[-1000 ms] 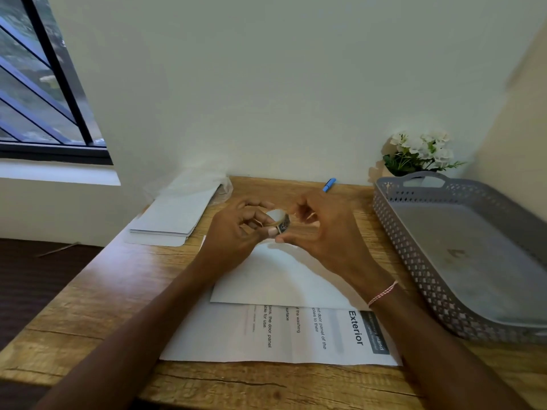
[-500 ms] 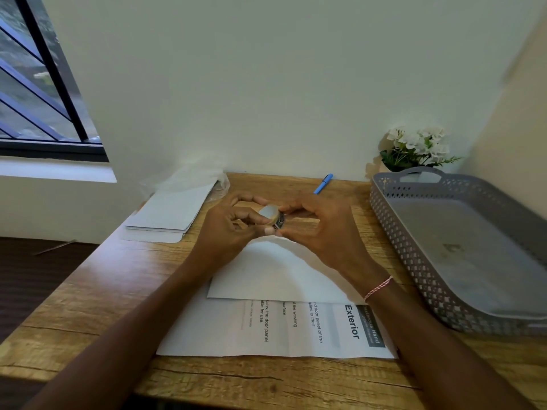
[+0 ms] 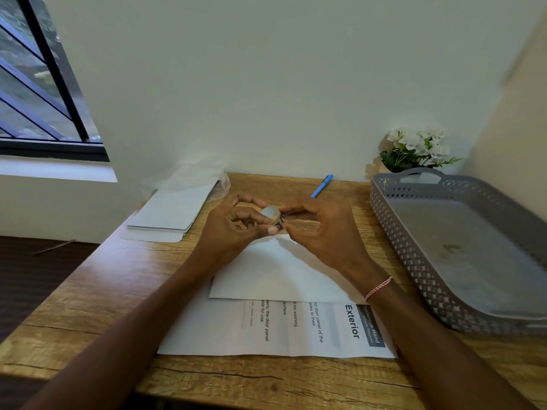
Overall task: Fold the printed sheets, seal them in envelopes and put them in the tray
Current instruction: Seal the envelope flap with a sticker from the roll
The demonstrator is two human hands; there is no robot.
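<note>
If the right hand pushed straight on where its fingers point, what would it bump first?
Probably the left hand, gripping the same small grey tape roll the right hand pinches; depth unclear.

**Small roll (image 3: 273, 215) held over envelope (image 3: 281, 272)**

The small roll is pinched by the left hand (image 3: 233, 230) and right hand (image 3: 321, 232) above the envelope, which is laid over a printed sheet (image 3: 296, 331) on the desk (image 3: 118, 291). A grey tray (image 3: 395, 235) is set at the right.
</note>
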